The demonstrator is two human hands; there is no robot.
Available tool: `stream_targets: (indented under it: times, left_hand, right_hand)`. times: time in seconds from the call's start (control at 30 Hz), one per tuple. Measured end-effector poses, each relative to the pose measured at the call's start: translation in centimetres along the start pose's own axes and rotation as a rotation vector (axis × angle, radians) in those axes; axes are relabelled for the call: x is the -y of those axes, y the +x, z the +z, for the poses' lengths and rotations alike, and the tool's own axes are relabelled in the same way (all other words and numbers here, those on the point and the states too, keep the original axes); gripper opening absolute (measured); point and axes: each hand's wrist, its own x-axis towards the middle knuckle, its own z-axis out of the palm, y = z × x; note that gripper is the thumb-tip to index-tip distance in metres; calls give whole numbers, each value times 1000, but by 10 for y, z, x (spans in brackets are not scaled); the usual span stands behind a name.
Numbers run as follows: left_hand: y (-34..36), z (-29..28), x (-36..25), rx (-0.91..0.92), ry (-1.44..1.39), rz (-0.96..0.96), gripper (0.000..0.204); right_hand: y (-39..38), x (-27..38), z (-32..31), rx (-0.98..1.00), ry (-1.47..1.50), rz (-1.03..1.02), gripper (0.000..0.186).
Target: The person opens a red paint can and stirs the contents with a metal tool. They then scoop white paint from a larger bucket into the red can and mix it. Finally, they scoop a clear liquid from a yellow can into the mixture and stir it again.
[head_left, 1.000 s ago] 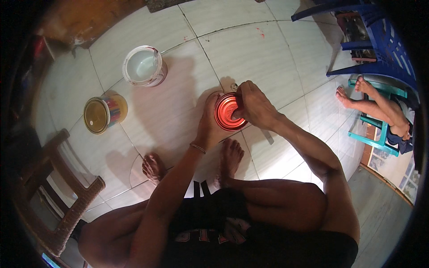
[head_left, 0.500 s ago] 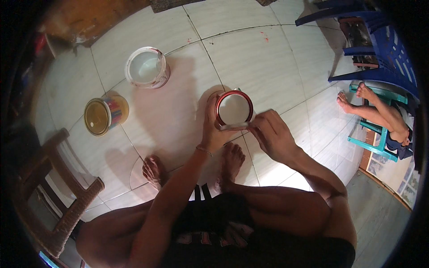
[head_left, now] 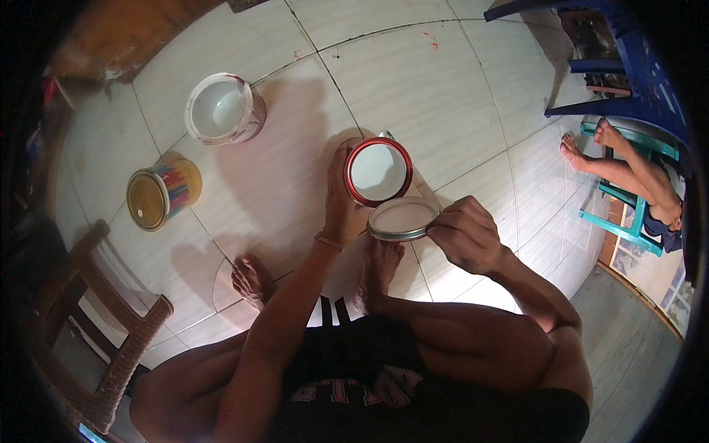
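Observation:
In front of me is a paint can (head_left: 347, 168) with a red rim and white content that fills its round mouth. My left hand (head_left: 340, 207) is wrapped round the can's near left side; most of its fingers are hidden behind the can. Between finger and thumb, my right hand (head_left: 467, 235) pinches the edge of a round lid (head_left: 402, 217) with a silvery rim. The lid is tilted just off the can's near right side, with a pale face showing.
To the left stand a white bucket (head_left: 190, 118) with whitish liquid and a closed gold-lidded can (head_left: 148, 201). A brown wooden chair (head_left: 118, 362) is at lower left. A blue plastic chair (head_left: 628, 88), a green stool (head_left: 620, 235) and another person's legs (head_left: 635, 181) are on the right.
My right hand has drawn the lid off the can's rim, toward me and slightly right, and tilted it so its face shows. My left hand still holds the can.

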Motion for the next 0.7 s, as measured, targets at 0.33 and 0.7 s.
stream_targets:
  times: [0.33, 0.7]
  left_hand:
    - [6, 6, 15, 12, -48, -120, 110]
    - [2, 2, 20, 6, 165, 7, 123]
  right_hand:
    - [-13, -11, -9, 11, -108, -81, 22]
    - [-26, -3, -6, 54, -94, -107, 20]
